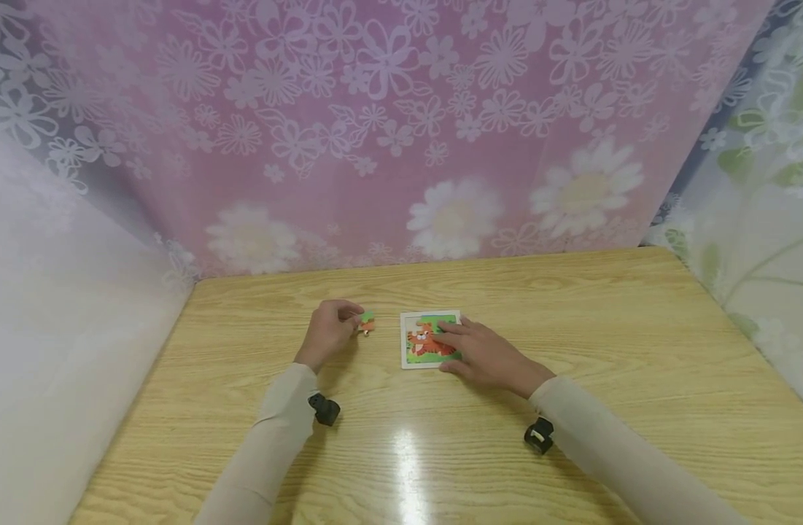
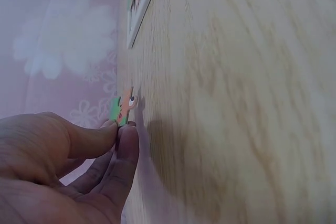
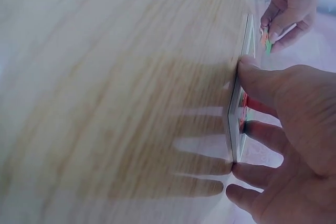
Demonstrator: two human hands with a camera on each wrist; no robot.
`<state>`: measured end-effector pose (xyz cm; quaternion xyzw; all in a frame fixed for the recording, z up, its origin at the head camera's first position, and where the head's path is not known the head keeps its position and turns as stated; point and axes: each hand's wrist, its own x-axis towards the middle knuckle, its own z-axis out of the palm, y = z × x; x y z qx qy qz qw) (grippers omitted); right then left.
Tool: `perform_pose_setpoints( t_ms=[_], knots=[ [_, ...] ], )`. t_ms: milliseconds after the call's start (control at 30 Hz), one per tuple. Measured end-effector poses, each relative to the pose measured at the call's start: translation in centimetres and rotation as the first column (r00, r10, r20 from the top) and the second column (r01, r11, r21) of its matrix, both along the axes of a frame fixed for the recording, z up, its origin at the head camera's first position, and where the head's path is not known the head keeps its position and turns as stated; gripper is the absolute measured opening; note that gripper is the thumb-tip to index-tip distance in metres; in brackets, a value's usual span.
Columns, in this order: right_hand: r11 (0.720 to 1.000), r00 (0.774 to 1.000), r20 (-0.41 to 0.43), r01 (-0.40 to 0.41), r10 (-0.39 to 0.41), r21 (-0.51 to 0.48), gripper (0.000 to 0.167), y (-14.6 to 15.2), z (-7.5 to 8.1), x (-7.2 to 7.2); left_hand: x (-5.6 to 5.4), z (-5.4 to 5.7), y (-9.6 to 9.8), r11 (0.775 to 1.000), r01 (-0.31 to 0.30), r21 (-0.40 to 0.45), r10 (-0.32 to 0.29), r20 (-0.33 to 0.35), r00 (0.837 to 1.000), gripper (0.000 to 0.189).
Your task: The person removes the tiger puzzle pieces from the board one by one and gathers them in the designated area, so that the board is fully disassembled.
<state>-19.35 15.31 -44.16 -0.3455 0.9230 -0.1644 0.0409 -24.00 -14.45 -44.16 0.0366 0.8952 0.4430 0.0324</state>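
Observation:
Between thumb and fingertips, my left hand (image 1: 329, 332) pinches a small jigsaw puzzle piece (image 1: 366, 322), green and orange with a cartoon eye on it. In the left wrist view the piece (image 2: 125, 106) is tilted up on edge, close over the tabletop. To its right lies a square puzzle board (image 1: 404, 357) with a white frame and an orange tiger picture on green. A pale bare patch shows at the picture's upper left. My right hand (image 1: 486, 354) rests on the board's right side with fingers spread, its thumb (image 3: 257, 80) at the frame's near edge.
Both hands work over a light wood-grain table (image 1: 401, 423). A pink flowered curtain (image 1: 375, 146) hangs along the far edge, with pale sheets at the left and right. Each wrist carries a small black camera (image 1: 324, 410).

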Motion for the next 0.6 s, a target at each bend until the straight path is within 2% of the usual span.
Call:
perform_pose_setpoints(
  t_ms=[333, 600],
  knots=[
    [1.0, 1.0, 0.022, 0.011, -0.011, -0.012, 0.056, 0.1, 0.1, 0.1, 0.3, 0.1, -1.0, 1.0, -0.007, -0.024, 0.009, 0.053, 0.999, 0.019],
    [0.999, 0.999, 0.043, 0.032, -0.031, -0.013, 0.057, 0.0, 0.3, 0.3, 0.4, 0.0, -1.5, 0.999, -0.014, -0.04, 0.016, 0.055, 0.998, 0.019]
  ],
)
